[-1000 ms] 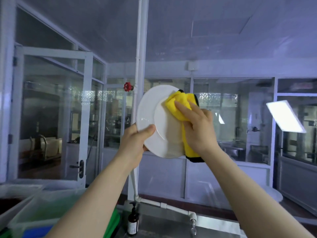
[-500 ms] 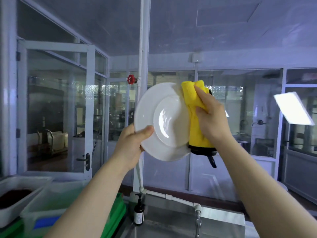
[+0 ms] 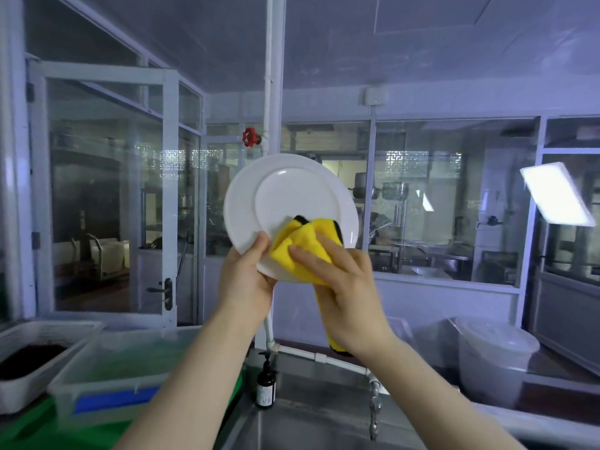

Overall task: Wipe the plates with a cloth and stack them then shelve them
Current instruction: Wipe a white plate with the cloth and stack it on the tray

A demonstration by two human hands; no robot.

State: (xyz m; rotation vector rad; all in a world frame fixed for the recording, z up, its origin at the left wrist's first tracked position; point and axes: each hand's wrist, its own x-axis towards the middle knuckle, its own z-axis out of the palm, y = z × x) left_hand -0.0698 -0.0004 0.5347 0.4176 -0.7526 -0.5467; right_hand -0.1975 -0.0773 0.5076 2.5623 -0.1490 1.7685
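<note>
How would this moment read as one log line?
step: wiping | left hand: grips white plate upright | right hand: presses yellow cloth on lower face

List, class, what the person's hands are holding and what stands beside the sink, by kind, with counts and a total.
White plate: 1
Yellow cloth: 1
Dark pump bottle: 1
Clear plastic tubs: 2
White lidded bucket: 1
Total: 6

no readable text anywhere, pale label on the brown pump bottle (image 3: 266, 384) by the sink's edge too blurred to read
</note>
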